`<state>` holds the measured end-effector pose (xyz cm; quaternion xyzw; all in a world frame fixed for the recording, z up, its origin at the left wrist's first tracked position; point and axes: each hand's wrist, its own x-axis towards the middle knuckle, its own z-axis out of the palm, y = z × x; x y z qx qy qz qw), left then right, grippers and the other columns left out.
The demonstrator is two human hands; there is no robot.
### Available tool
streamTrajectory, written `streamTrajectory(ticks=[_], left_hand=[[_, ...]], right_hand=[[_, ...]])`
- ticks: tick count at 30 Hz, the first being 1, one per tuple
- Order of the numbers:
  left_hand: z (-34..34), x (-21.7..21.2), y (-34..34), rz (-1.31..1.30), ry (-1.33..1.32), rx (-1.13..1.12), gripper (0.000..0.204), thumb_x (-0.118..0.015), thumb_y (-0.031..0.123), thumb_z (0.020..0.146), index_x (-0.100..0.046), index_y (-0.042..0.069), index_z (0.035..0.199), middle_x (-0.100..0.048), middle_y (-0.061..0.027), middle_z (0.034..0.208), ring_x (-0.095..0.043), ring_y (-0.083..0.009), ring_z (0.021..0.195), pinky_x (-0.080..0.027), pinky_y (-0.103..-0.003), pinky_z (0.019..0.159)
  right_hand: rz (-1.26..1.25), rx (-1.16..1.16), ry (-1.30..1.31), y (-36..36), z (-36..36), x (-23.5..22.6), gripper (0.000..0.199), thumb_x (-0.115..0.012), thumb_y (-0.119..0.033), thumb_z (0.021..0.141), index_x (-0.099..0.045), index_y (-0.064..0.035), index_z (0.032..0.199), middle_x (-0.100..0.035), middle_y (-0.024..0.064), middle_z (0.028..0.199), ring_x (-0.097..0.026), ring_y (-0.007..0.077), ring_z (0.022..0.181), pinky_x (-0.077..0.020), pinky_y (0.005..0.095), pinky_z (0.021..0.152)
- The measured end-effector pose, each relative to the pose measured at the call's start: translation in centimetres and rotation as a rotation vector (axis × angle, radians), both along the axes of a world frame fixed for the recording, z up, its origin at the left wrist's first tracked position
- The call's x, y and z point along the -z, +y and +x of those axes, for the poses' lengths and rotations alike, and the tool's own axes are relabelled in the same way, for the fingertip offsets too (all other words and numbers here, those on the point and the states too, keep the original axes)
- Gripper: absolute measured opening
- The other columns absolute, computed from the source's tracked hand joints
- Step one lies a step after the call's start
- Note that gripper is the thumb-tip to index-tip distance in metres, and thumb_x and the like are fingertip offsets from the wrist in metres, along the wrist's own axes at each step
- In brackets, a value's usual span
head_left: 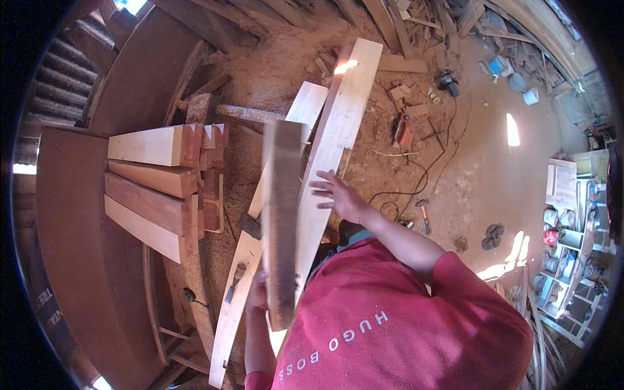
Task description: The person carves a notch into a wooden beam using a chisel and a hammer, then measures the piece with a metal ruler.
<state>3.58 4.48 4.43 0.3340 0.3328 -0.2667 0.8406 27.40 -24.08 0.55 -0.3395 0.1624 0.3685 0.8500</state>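
A dark, rough-faced wooden board (284, 214), slightly smeared by motion, stands raised in front of me. My left hand (259, 292) grips it near its lower end, its fingers mostly hidden by the board. My right hand (339, 197) is open with fingers spread, beside the board and over a long pale timber beam (354, 97). Whether that hand touches the beam I cannot tell. Left of the raised board runs another pale plank (233, 309), with a dark block (249, 225) and a hammer-like tool (235, 281) on it.
Cut timbers (146, 185) are stacked at the left beside large brown panels (78, 227). On the sawdust-covered floor lie a red power tool (403, 131), a dark power tool (446, 81), a cord (426, 175) and a hammer (424, 216). White shelving (572, 240) stands far right.
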Motion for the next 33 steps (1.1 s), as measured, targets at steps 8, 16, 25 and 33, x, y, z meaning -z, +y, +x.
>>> streamTrajectory(ticks=[8,16,25,33], left_hand=[[2.5,11.3,-8.3,0.379,-0.013,0.425,0.067,-0.073,0.037,0.085,-0.052,-0.002,0.136,-0.064,-0.0146,0.123,-0.061,-0.0229,0.112,-0.047,-0.036,0.098],[2.0,8.7,-17.1,1.241,-0.294,0.690,0.122,-0.095,0.046,0.055,-0.029,0.012,0.152,-0.051,-0.0217,0.134,-0.052,-0.0386,0.126,-0.047,-0.046,0.103],[0.5,9.0,-15.4,0.835,-0.047,0.445,0.084,-0.074,0.011,0.070,-0.044,0.009,0.149,-0.062,-0.0094,0.116,-0.063,-0.0241,0.104,-0.051,-0.034,0.092],[4.5,6.8,-14.7,0.678,-0.013,0.445,0.074,-0.067,0.005,0.080,-0.043,0.006,0.149,-0.065,-0.0061,0.104,-0.060,-0.0115,0.095,-0.050,-0.029,0.087]], right_hand=[[-0.276,0.148,0.046,-7.3,-2.7,9.7,0.058,-0.074,-0.033,0.091,-0.050,0.0063,0.126,-0.062,0.0128,0.118,-0.060,0.0208,0.108,-0.0479,0.0368,0.092],[-0.769,0.055,-0.115,-8.3,-3.5,19.1,0.057,-0.078,-0.043,0.084,-0.064,0.0090,0.100,-0.068,0.0195,0.103,-0.066,0.0248,0.092,-0.0506,0.0399,0.083],[-0.996,-0.073,-0.157,-5.9,-0.4,6.2,0.074,-0.082,-0.044,0.076,-0.049,0.0092,0.115,-0.062,0.0252,0.110,-0.063,0.0327,0.105,-0.0496,0.0406,0.090],[-1.105,-0.091,-0.182,-4.8,-0.8,11.3,0.085,-0.080,-0.050,0.076,-0.044,0.0096,0.125,-0.063,0.0292,0.111,-0.065,0.0405,0.104,-0.0499,0.0462,0.093]])
